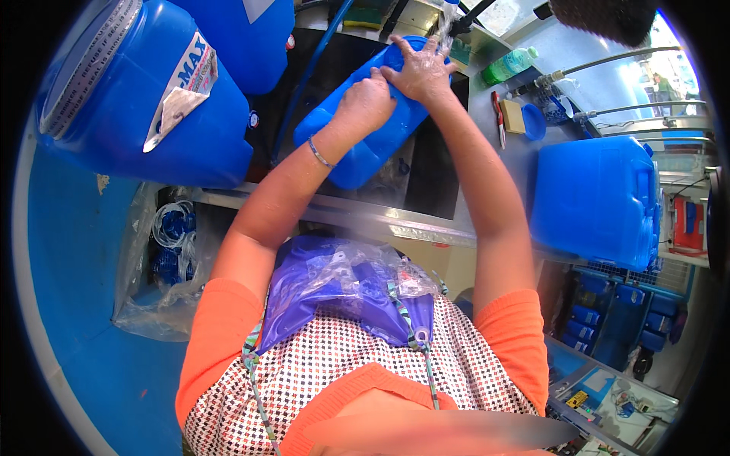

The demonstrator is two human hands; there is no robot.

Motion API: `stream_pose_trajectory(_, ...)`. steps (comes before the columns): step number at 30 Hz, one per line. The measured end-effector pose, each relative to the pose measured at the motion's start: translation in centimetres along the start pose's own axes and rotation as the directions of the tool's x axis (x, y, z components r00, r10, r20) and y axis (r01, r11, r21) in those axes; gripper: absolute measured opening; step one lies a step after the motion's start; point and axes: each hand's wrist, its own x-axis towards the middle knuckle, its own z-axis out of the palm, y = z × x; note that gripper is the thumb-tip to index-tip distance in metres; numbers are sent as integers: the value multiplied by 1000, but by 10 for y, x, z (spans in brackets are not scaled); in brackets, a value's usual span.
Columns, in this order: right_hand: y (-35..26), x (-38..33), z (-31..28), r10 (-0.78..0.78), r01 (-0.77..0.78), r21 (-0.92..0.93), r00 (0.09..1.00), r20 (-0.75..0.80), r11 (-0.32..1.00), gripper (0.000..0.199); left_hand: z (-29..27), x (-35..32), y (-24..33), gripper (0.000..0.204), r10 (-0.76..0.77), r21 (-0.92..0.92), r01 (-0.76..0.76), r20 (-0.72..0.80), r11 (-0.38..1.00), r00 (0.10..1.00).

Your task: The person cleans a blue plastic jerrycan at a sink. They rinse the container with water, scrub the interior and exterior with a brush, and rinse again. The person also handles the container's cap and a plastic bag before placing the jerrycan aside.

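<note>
Prob. rinsing/rubbing the blue jug (401, 128), which lies at a slant in the dark sink (437, 182), far end by the running water (444, 29). R hand (420, 70), fingers splayed, lies flat on that end, not gripping; good for steadying, so press evenly, as wet plastic will prob. slip. L hand (369, 102) is curled on the jug's upper side, knuckles up; can't tell if it's clenched on a cloth or bare. Best to rub w/ short strokes, work toward the water & turn the jug a bit at a time so each face gets wet. Hard to make out: L palm & whatever's under it; jug's underside, hidden; its opening, can't be picked out for sure; tap outlet, right at the top edge; sponge (363, 18) up there, partly cut off.
</note>
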Motion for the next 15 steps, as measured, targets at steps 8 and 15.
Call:
stream_pose_trajectory(8,40,21,-28,-423,406,226,905,34,886,39,-14,-3,-10,61,185,28,-191,132,981,974)
stream_pose_trajectory(15,28,9,-43,-451,439,276,892,-22,855,54,-5,1,3,53,188,22,-192,112,981,976)
